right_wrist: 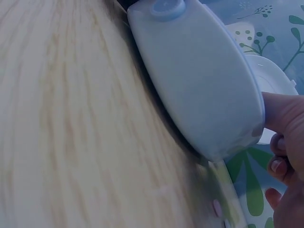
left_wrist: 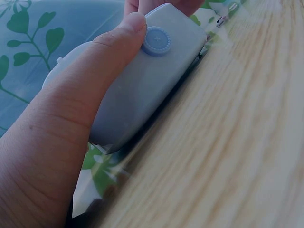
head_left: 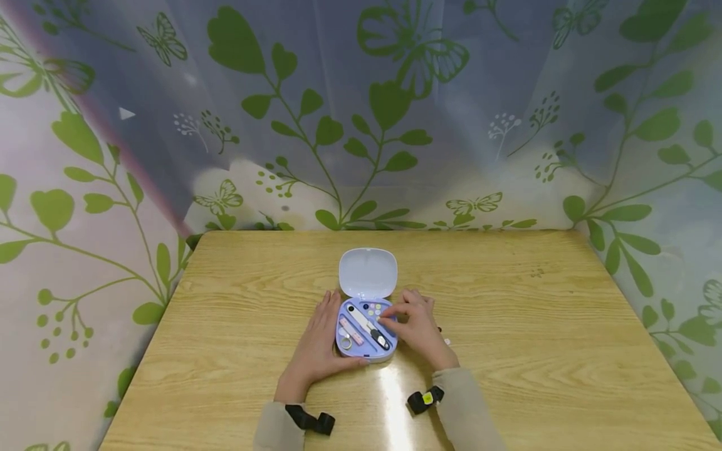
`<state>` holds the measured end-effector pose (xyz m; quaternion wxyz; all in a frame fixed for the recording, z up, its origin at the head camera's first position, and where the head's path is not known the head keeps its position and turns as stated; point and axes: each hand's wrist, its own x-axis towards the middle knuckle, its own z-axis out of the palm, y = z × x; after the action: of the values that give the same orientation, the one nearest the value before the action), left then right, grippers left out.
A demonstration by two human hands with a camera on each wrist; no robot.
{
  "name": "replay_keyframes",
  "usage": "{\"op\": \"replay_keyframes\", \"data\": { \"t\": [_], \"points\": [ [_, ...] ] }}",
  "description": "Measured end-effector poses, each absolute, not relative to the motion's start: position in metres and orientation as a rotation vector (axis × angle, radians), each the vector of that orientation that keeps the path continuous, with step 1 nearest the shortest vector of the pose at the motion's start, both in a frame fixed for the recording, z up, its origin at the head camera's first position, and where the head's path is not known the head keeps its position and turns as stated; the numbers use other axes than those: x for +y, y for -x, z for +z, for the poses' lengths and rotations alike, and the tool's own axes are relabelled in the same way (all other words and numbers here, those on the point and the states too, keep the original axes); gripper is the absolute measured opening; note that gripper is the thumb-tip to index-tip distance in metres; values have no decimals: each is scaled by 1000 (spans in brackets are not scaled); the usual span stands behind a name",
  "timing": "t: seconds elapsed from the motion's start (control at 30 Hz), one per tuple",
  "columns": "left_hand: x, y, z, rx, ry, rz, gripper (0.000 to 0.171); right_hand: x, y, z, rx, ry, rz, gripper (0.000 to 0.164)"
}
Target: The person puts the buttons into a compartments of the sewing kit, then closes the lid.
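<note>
A lavender sewing kit case (head_left: 368, 357) lies on the table with its pale lid (head_left: 368, 273) raised at the back. My left hand (head_left: 316, 341) rests against it, straight fingers along its left side and thumb across the front beside a round ridged button catch (left_wrist: 156, 41). My right hand (head_left: 414, 322) reaches over the right side; thumb and forefinger come together at the small sewing buttons (head_left: 371, 307). I cannot tell whether they pinch one. Inside lie a white-and-black snipping tool (head_left: 369, 327), a pink strip (head_left: 352, 331) and a ring (head_left: 346, 342).
A few tiny dark and pale pieces (head_left: 447, 341) lie on the wood-grain table (head_left: 536, 351) just right of my right hand. A leaf-patterned curtain (head_left: 350, 156) hangs behind the far edge and at both sides.
</note>
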<state>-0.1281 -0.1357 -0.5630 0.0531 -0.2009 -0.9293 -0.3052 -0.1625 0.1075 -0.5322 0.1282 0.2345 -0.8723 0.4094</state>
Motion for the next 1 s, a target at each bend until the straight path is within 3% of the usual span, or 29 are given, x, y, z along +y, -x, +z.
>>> {"op": "replay_keyframes", "data": {
  "t": [1.0],
  "points": [
    [-138,128,-564,-2826,611,-929,139,125,165,-512,-2451,-647,1379,12]
  ]
}}
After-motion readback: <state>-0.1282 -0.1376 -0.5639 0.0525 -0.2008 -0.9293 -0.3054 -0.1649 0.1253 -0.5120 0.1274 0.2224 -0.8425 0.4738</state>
